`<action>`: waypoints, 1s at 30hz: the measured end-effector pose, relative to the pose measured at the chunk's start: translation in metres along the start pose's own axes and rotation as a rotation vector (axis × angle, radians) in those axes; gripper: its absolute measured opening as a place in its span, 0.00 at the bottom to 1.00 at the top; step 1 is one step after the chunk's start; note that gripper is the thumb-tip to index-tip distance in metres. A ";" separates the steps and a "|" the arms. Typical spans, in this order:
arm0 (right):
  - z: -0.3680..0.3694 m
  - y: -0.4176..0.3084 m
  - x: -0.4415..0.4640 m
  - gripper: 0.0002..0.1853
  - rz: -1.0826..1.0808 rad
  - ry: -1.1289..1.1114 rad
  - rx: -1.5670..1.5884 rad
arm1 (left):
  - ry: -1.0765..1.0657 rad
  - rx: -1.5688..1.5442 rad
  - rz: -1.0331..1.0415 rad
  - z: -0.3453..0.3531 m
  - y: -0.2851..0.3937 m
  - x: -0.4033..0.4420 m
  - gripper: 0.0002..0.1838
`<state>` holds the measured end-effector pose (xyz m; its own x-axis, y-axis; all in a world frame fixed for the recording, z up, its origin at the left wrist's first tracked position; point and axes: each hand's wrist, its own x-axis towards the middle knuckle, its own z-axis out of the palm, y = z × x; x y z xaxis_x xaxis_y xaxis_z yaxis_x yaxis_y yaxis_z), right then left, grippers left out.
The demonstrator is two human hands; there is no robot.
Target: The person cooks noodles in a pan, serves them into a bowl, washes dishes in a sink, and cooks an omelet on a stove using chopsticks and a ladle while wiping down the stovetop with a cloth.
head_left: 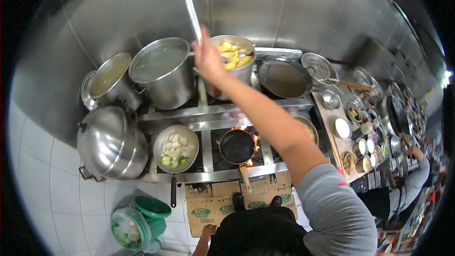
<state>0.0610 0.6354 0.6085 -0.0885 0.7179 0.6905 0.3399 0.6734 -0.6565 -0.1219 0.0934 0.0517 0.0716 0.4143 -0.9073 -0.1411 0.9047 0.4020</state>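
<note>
Stove (213, 174) fills our middle. Tall pot (168, 85) of cloudy liquid at 10 o'clock, chunk pot (242, 77) at 12. Black pan (237, 147) just below centre, toward 6, flames round it. Rod (191, 9) up between 11 and 12, left of the chunk pot; far end unclear. We'd call it light, stiff, slick if greasy; grip firmly on the bare shaft, off the flames. Hands: right (208, 59) closed round the rod's lower end; left (209, 230) at 6, can't tell its grip.
</note>
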 end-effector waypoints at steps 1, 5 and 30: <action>0.013 0.016 -0.008 0.29 0.117 -0.042 0.040 | 0.001 0.048 0.002 -0.001 0.008 0.002 0.15; 0.022 0.048 -0.038 0.21 0.276 -0.494 -0.385 | -0.007 0.267 -0.008 -0.010 0.047 0.014 0.15; -0.511 -0.013 -0.690 0.30 1.143 0.345 -1.009 | -0.042 0.942 0.034 0.070 0.132 0.047 0.15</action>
<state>0.5963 0.0404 0.2959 0.8083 0.5778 0.1129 0.5508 -0.6745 -0.4916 -0.0682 0.2392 0.0702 0.1201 0.4288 -0.8954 0.7115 0.5918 0.3789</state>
